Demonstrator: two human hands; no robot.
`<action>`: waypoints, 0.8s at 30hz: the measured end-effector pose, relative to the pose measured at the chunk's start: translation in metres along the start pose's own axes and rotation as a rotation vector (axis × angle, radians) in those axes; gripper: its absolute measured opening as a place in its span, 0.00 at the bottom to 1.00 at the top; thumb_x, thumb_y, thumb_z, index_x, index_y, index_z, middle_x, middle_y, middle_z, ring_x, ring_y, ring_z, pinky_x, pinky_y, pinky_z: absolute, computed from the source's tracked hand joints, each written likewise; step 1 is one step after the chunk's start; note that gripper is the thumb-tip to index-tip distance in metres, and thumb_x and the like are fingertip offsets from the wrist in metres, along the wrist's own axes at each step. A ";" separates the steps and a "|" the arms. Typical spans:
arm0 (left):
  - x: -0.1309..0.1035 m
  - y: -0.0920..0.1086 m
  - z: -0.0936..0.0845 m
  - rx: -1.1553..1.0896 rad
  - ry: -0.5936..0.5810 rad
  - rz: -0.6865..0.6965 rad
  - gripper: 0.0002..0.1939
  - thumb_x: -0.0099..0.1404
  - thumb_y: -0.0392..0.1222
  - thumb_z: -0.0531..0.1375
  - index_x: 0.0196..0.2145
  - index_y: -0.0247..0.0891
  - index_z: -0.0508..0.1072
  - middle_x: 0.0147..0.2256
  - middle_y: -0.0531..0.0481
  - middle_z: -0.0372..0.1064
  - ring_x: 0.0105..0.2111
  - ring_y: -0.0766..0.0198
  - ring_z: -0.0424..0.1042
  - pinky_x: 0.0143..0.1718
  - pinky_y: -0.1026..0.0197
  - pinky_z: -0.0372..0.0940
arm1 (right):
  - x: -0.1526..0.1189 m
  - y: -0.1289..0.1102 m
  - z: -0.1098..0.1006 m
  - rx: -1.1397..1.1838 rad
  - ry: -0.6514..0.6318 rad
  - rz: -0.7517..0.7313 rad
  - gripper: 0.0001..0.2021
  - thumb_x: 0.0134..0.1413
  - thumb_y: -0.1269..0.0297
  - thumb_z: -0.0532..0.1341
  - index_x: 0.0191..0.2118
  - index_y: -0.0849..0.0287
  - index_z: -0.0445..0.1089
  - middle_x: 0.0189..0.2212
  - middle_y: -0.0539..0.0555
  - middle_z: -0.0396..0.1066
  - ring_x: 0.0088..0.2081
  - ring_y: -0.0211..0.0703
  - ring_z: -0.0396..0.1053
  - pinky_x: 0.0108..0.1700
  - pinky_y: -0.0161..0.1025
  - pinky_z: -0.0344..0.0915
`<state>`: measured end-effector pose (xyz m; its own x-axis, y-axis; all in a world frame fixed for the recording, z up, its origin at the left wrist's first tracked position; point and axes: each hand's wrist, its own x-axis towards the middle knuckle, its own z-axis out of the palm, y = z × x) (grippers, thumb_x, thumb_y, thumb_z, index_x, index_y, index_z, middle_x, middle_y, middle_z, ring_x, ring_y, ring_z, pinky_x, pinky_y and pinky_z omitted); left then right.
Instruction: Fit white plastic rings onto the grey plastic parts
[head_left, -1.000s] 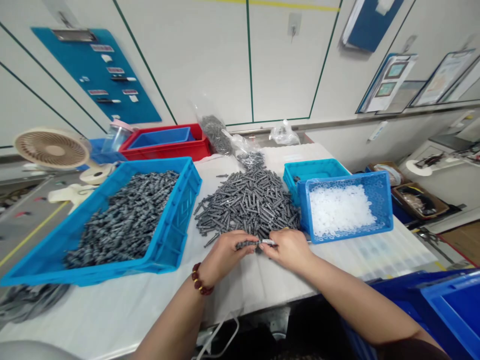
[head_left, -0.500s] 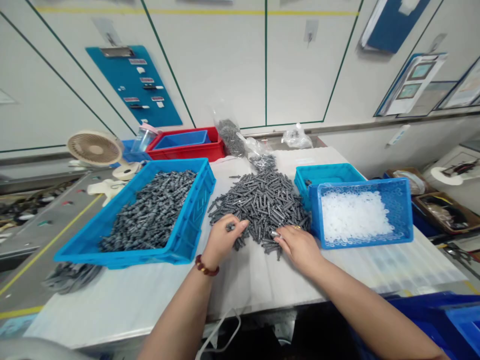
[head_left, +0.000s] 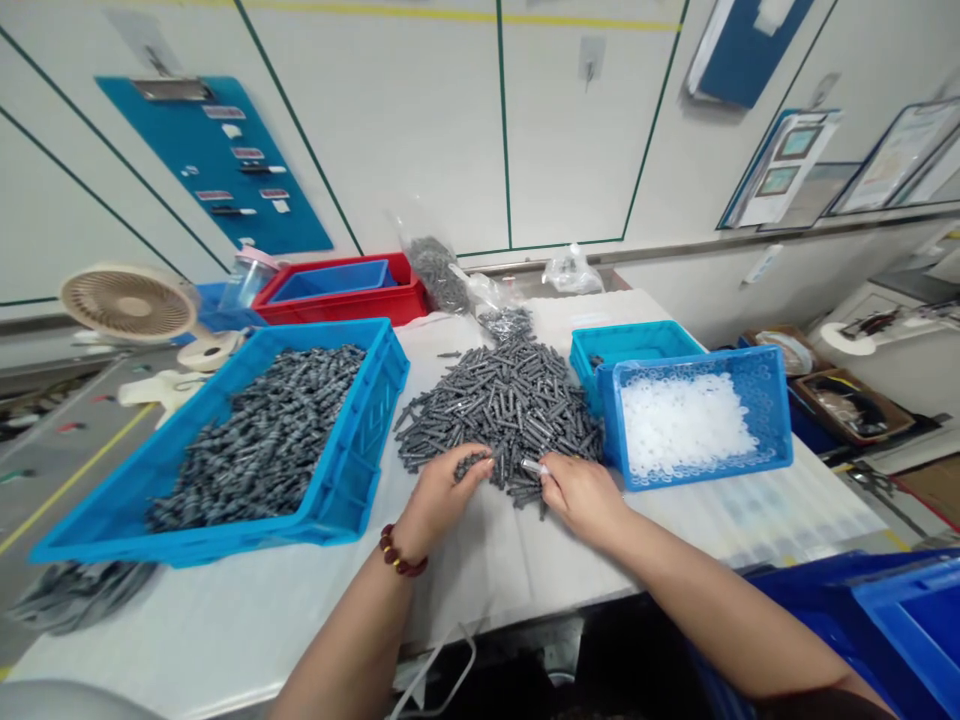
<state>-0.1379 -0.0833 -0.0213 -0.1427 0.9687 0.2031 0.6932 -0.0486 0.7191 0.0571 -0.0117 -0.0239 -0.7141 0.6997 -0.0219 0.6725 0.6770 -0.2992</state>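
In the head view, the pile (head_left: 499,400) of dark ridged parts sits on the white-covered table (head_left: 465,620), and both hands work at its near edge. The left hand (head_left: 442,485), at the pile's near left, is curled nearly closed, with at least one dark part (head_left: 471,466) between thumb and fingers; how many it has, I cannot tell. The right hand (head_left: 585,495), at the pile's near right, pinches a shiny piece (head_left: 534,467) between thumb and forefinger; its far end is lost against the pile. The two hands stand apart, with loose parts between them.

Left of the pile is the big blue tray (head_left: 225,546), holding many more dark parts. Right of it, the blue box (head_left: 769,415) of white rings (head_left: 686,420) is tipped toward the person, with a teal box (head_left: 637,340) behind.

For good handling, a light pinch, the two pieces kept in line, and wrists low beside the pile would probably serve best.
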 end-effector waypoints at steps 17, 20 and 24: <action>-0.003 -0.004 0.006 0.036 -0.082 0.201 0.05 0.59 0.38 0.60 0.32 0.39 0.76 0.30 0.50 0.75 0.30 0.64 0.73 0.34 0.65 0.66 | 0.000 -0.002 0.008 -0.124 -0.028 -0.164 0.09 0.59 0.66 0.51 0.35 0.60 0.68 0.32 0.54 0.73 0.35 0.43 0.68 0.34 0.35 0.55; -0.002 -0.002 0.005 0.034 -0.162 0.211 0.04 0.59 0.38 0.61 0.32 0.39 0.76 0.29 0.51 0.76 0.29 0.65 0.72 0.34 0.65 0.66 | -0.001 -0.002 0.010 -0.110 -0.051 -0.226 0.09 0.59 0.65 0.52 0.35 0.60 0.68 0.32 0.53 0.73 0.34 0.42 0.69 0.34 0.35 0.55; -0.003 -0.001 0.007 0.047 -0.159 0.213 0.05 0.59 0.40 0.61 0.32 0.39 0.76 0.29 0.51 0.76 0.29 0.65 0.73 0.35 0.65 0.66 | -0.002 -0.003 0.009 -0.092 -0.037 -0.187 0.11 0.59 0.62 0.52 0.34 0.60 0.69 0.30 0.54 0.73 0.33 0.42 0.69 0.33 0.35 0.54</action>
<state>-0.1328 -0.0845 -0.0271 0.1205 0.9640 0.2369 0.7280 -0.2481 0.6392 0.0551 -0.0175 -0.0317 -0.8338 0.5520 -0.0100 0.5412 0.8135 -0.2129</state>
